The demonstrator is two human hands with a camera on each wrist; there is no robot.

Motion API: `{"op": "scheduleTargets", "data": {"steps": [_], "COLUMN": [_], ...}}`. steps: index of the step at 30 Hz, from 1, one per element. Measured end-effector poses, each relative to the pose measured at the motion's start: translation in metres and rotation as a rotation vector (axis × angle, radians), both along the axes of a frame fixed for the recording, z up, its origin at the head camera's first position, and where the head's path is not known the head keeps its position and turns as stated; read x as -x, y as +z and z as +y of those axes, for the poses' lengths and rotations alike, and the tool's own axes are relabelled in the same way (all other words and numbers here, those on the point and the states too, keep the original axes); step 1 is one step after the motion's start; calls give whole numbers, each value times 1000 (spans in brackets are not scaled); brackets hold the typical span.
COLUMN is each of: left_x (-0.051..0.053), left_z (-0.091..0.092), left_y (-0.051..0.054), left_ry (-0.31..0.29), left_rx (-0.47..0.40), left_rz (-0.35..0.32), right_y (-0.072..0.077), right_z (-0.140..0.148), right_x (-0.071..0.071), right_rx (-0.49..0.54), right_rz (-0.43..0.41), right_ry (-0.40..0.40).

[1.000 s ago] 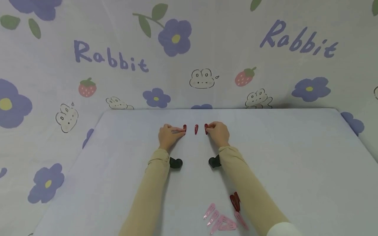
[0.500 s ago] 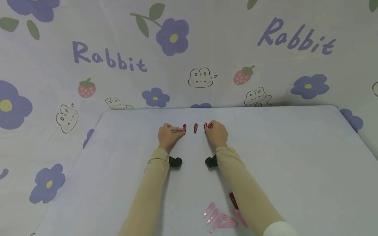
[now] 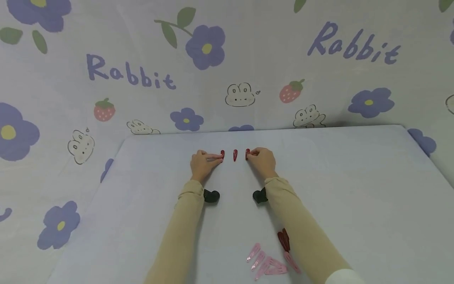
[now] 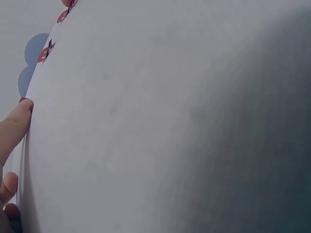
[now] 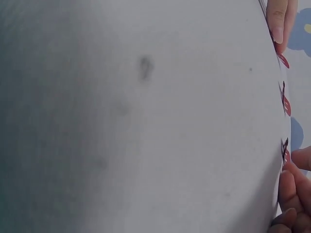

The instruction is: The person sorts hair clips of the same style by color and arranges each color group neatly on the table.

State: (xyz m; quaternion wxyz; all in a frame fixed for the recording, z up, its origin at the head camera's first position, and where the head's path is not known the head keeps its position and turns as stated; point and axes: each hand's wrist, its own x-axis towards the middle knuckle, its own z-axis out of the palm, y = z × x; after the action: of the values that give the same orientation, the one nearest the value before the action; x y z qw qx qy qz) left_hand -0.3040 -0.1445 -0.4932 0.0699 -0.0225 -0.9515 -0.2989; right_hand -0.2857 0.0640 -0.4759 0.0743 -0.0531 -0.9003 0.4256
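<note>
Three dark red hair clips lie in a spaced row near the table's back edge. In the head view, my left hand (image 3: pixel 203 165) pinches the left clip (image 3: pixel 222 153), its fingers partly covering the lower end. My right hand (image 3: pixel 264 162) has thumb and finger on the right clip (image 3: pixel 247 153), pinching it. Between them, the middle clip (image 3: pixel 235 155) stands untouched by either hand. The right wrist view shows the middle clip (image 5: pixel 285 101) and my right fingertips (image 5: pixel 287 170) at the nearest clip (image 5: pixel 285 152). The left wrist view catches part of my left hand (image 4: pixel 13 130).
Several pink hair clips (image 3: pixel 258 260) lie at the front of the white table (image 3: pixel 142 221), right of centre. Beside my right sleeve (image 3: pixel 305 228) are more dark red clips (image 3: pixel 283 240). A patterned cloth (image 3: pixel 142 35) hangs behind the table.
My right hand moved slightly left, then back right, with the right clip shifting a little. The dark red clips by the right sleeve were partly covered and show again. My left hand stayed in place.
</note>
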Motion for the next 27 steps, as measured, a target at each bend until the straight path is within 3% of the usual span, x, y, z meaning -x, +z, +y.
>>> {"op": "scheduleTargets", "data": {"steps": [10, 21, 27], "left_x": [-3, 0, -1], "left_z": [4, -2, 1], "left_y": [4, 1, 1], "left_ry": [20, 18, -3], "left_rx": [-3, 16, 4], "left_rz": [-4, 26, 45], "right_y": [16, 49, 69], "right_z": [4, 7, 15], "right_x": [-6, -34, -59], "right_rx": [24, 110, 106], "right_rz": [-94, -18, 54], "right_ry": [135, 265, 339]}}
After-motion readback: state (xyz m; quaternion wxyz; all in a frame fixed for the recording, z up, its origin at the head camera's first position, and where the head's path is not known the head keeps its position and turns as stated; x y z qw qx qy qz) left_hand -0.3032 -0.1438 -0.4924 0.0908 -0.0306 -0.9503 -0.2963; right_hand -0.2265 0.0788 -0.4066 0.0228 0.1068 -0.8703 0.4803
